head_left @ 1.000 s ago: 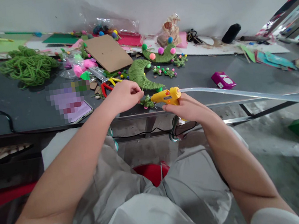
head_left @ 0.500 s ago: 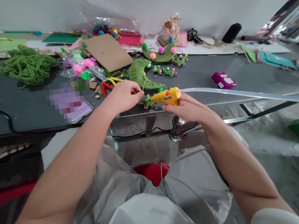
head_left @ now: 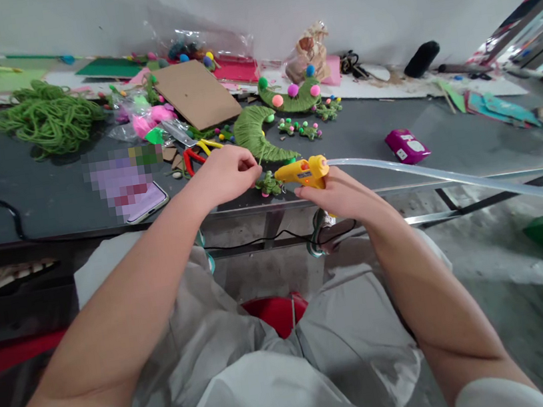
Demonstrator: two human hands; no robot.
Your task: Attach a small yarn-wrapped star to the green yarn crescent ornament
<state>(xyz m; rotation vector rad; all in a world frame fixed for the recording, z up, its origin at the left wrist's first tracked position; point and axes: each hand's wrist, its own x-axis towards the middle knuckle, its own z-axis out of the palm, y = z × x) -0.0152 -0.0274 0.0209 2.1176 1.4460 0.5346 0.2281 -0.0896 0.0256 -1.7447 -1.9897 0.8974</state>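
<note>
Wrapped around the handle of a yellow hot glue gun [head_left: 301,171], my right hand [head_left: 341,192] keeps it just above the table's front edge, nozzle toward the left. A long clear glue stick [head_left: 419,172] runs out of its back. My left hand [head_left: 232,174] is closed in a pinch on what looks like a thin strand of green yarn. Close by its fingertips lies a small green yarn piece with little pompoms [head_left: 269,184]. Just beyond is a crescent wrapped in green yarn [head_left: 254,135]. A second crescent with coloured pompoms [head_left: 294,99] lies farther back.
Red and yellow scissors [head_left: 194,157] and a phone [head_left: 144,201] lie left of my left hand. Behind are a cardboard sheet [head_left: 198,94] and a heap of green yarn [head_left: 47,119]. A purple packet [head_left: 407,146] sits to the right. A cable [head_left: 266,238] hangs below the table edge.
The glue gun has shifted very slightly, its rear end a little higher before and its nozzle now a touch farther right. My left hand stays in place.
</note>
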